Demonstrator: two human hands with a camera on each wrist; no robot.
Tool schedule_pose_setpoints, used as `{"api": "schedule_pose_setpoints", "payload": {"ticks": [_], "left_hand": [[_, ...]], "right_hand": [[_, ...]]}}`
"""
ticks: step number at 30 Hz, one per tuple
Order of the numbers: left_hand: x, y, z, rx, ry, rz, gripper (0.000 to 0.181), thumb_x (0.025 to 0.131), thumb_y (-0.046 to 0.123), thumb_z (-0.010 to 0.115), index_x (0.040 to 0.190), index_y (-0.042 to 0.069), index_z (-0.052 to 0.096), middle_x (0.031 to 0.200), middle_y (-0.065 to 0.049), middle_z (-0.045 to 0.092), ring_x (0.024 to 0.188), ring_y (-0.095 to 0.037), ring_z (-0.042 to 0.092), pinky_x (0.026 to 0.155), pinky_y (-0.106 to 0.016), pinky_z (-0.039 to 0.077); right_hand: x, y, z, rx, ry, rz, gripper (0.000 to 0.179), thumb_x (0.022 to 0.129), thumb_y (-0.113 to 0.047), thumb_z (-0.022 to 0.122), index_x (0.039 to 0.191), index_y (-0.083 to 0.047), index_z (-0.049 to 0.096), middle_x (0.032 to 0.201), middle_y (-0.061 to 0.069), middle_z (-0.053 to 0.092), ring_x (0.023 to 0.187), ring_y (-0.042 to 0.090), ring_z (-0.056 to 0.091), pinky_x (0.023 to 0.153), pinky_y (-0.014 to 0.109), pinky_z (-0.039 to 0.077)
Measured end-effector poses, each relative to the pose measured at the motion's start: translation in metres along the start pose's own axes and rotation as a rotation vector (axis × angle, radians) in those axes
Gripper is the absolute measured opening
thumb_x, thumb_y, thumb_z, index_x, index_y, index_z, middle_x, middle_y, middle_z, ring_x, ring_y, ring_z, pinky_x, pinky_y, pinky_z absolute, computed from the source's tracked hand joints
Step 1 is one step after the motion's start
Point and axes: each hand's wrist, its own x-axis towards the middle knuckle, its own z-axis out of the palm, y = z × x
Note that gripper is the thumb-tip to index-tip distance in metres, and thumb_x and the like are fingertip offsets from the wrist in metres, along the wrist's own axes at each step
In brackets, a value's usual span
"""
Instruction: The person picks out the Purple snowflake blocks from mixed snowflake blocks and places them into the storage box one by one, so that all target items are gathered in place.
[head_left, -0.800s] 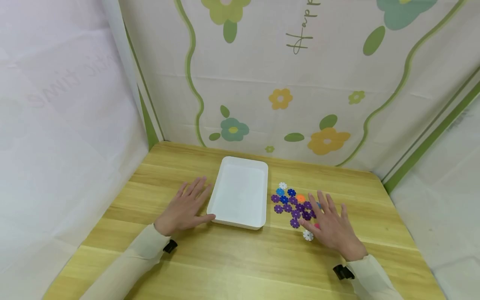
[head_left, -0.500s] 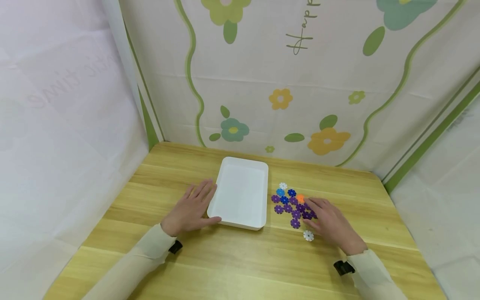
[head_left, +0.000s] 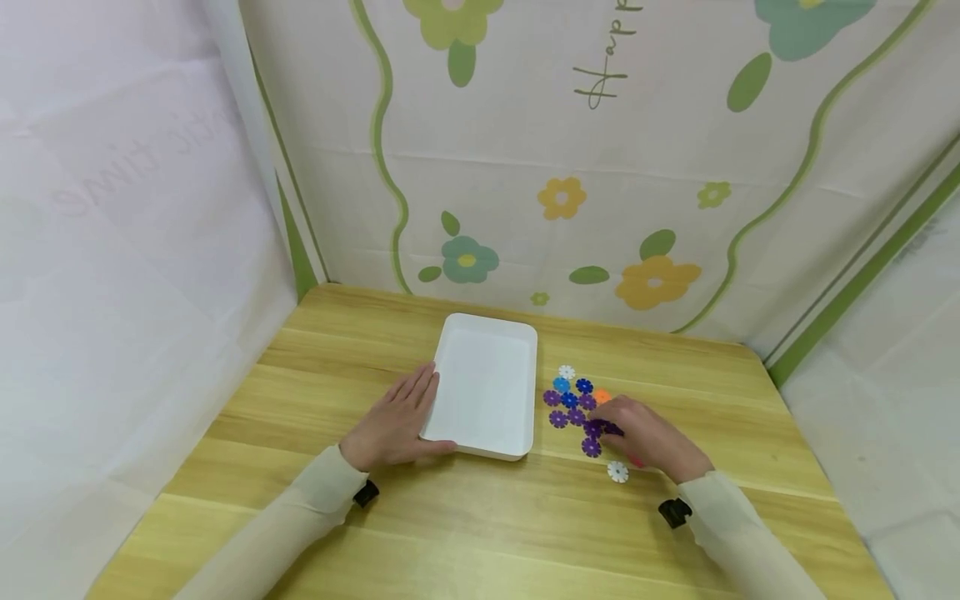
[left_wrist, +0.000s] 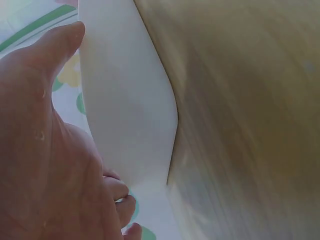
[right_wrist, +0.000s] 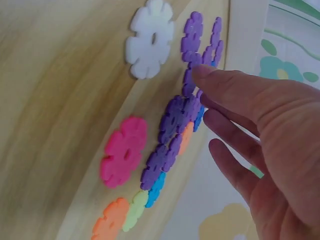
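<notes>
A white rectangular tray (head_left: 483, 387) lies on the wooden table. At its near left corner, my left hand (head_left: 393, 425) rests with fingers along the left side and the thumb by the front wall. To the tray's right is a cluster of flat snowflake-shaped plastic discs, several of them purple discs (head_left: 576, 417). Over the right part of this cluster my right hand (head_left: 648, 437) bends its fingers loosely. Its thumb tip overlaps a purple disc in the right wrist view; thumb and index finger look apart there. A pink disc (right_wrist: 125, 152) lies beside the purple ones.
A white disc (head_left: 618, 472) lies nearest the front, another white disc (head_left: 566, 372) at the back of the cluster. Blue discs (head_left: 570, 400) and an orange disc (head_left: 602, 396) lie among the purple ones. A flower-printed cloth (head_left: 495, 167) hangs behind the table (head_left: 450, 533).
My right hand, spread out earlier, has bent its fingers and moved slightly left over the purple discs. My left hand has moved right, against the tray's corner. The tray has hardly moved.
</notes>
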Motion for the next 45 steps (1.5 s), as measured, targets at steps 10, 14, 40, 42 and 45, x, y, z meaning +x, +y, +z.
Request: {"api": "schedule_pose_setpoints", "payload": {"ticks": [10,14,40,42,45], "left_hand": [[0.001,0.001,0.007,-0.038,-0.010,-0.009,0.116,0.096,0.075,0.056,0.164,-0.011,0.017,0.175,-0.028,0.009,0.165,-0.041,0.011,0.132,-0.057,0.022],[0.002,0.003,0.009,-0.037,-0.005,-0.007,0.115,0.097,0.074,0.056,0.164,-0.012,0.017,0.175,-0.029,0.009,0.165,-0.042,0.011,0.132,-0.057,0.023],[0.004,0.003,0.008,-0.058,-0.014,-0.005,0.116,0.098,0.073,0.056,0.164,-0.012,0.014,0.175,-0.030,0.006,0.165,-0.043,0.009,0.131,-0.057,0.024],[0.004,0.003,0.008,-0.060,-0.013,-0.003,0.116,0.098,0.073,0.056,0.164,-0.013,0.014,0.175,-0.031,0.005,0.165,-0.043,0.009,0.131,-0.058,0.024],[0.004,0.003,0.008,-0.061,-0.015,-0.004,0.116,0.098,0.073,0.055,0.164,-0.013,0.013,0.175,-0.031,0.005,0.165,-0.043,0.009,0.131,-0.058,0.024]], "right_hand": [[0.003,0.008,0.008,0.037,-0.034,0.020,0.033,0.087,-0.002,0.083,0.120,-0.004,0.078,0.114,0.011,0.079,0.103,0.027,0.076,0.087,0.038,0.065],[0.007,0.011,0.007,0.081,-0.058,0.031,0.034,0.087,-0.004,0.084,0.120,-0.004,0.078,0.115,0.011,0.079,0.103,0.026,0.076,0.087,0.036,0.065],[0.032,0.021,-0.023,0.204,-0.157,-0.017,0.008,0.097,-0.003,0.074,0.098,-0.009,0.078,0.097,0.002,0.077,0.084,0.006,0.070,0.073,0.022,0.061],[0.036,0.020,-0.028,0.193,-0.153,-0.032,0.007,0.097,-0.001,0.074,0.097,-0.007,0.078,0.096,0.003,0.077,0.084,0.007,0.070,0.072,0.022,0.061],[0.044,0.017,-0.038,0.191,-0.169,-0.035,0.008,0.098,-0.001,0.072,0.099,-0.006,0.079,0.097,0.005,0.079,0.084,0.010,0.072,0.073,0.023,0.061]]}}
